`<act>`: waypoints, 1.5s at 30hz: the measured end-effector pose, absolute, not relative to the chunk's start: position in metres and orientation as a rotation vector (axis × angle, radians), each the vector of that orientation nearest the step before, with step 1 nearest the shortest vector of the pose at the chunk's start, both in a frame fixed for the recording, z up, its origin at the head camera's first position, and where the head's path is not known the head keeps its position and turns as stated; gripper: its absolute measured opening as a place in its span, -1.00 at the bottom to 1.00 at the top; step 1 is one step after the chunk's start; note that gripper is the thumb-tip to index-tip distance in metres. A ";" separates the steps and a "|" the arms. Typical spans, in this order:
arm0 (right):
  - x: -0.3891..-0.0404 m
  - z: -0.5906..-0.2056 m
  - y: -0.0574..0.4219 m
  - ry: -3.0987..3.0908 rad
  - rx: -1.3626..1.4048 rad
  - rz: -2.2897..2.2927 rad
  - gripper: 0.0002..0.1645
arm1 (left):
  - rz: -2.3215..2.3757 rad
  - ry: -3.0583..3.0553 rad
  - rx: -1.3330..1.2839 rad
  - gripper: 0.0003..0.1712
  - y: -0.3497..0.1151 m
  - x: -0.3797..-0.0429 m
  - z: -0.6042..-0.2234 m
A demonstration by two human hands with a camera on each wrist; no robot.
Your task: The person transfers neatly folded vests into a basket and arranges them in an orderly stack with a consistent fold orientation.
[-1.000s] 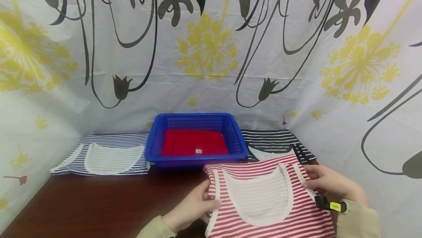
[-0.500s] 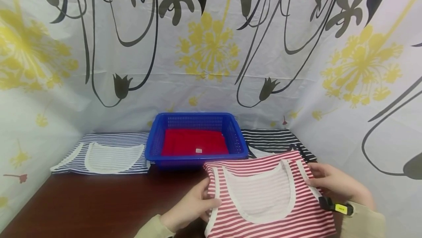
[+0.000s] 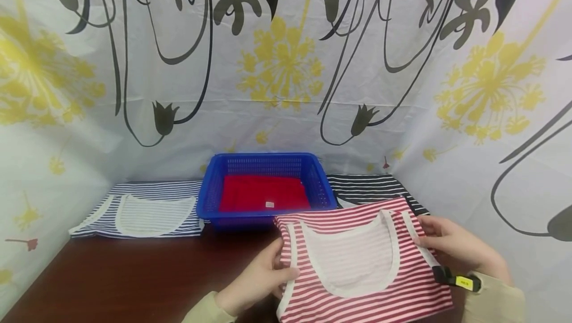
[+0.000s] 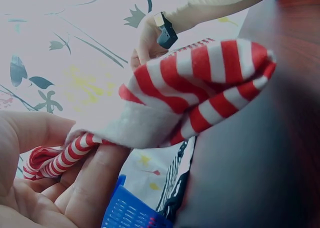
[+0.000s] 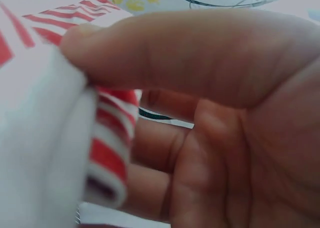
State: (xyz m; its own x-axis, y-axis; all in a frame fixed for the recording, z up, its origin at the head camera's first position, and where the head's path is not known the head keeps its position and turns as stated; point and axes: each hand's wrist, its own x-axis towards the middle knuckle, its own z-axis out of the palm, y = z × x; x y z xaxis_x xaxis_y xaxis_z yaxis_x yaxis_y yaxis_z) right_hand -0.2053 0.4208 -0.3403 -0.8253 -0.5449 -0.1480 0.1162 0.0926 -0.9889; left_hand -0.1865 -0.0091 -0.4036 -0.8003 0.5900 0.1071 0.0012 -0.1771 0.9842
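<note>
A folded red-and-white striped tank top [image 3: 415,273] with white neck and arm trim is held up off the table at the lower right of the head view. My left hand [image 3: 259,278] pinches its left edge, thumb on top and fingers underneath. On the opposite edge, my right hand [image 3: 460,243] grips the cloth the same way. In the left wrist view the folded layers of the striped top [image 4: 215,63] hang clear of the table. The right wrist view has the thumb [image 5: 125,48] pressing the trim, with the other fingers behind the cloth.
A blue plastic basket [image 3: 207,184] with a folded red garment [image 3: 263,191] stands at the back middle. Left of it lies a folded blue-and-white striped top [image 3: 156,213]. A black-and-white striped top [image 3: 362,186] lies right, partly covered from view. A patterned sheet [image 3: 286,129] hangs behind the brown table [image 3: 134,278].
Both hands keep their hold on the striped tank top. Its far edge and the right hand have risen slightly, hiding more of the black-and-white top behind.
</note>
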 end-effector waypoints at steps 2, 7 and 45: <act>-0.206 -0.340 0.419 1.860 -0.413 -1.806 -0.58 | 2.034 1.708 0.680 -0.36 -0.010 -0.187 -0.403; -0.206 -0.339 0.415 1.904 -0.389 -1.813 -0.59 | 2.031 1.736 0.677 -0.33 -0.012 -0.188 -0.402; -0.242 -0.300 0.359 2.562 -0.526 -1.409 -0.35 | 1.974 1.858 0.616 -0.17 -0.079 -0.221 -0.355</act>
State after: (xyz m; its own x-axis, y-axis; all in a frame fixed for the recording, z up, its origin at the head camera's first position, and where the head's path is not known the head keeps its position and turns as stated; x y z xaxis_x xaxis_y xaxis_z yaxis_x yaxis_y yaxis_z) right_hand -0.2421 0.3594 -0.3004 -0.9232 -0.3837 0.0205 -0.2228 0.4911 -0.8421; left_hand -0.2212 -0.0785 -0.3551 -0.8404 0.5376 0.0681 0.0354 -0.0709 0.9969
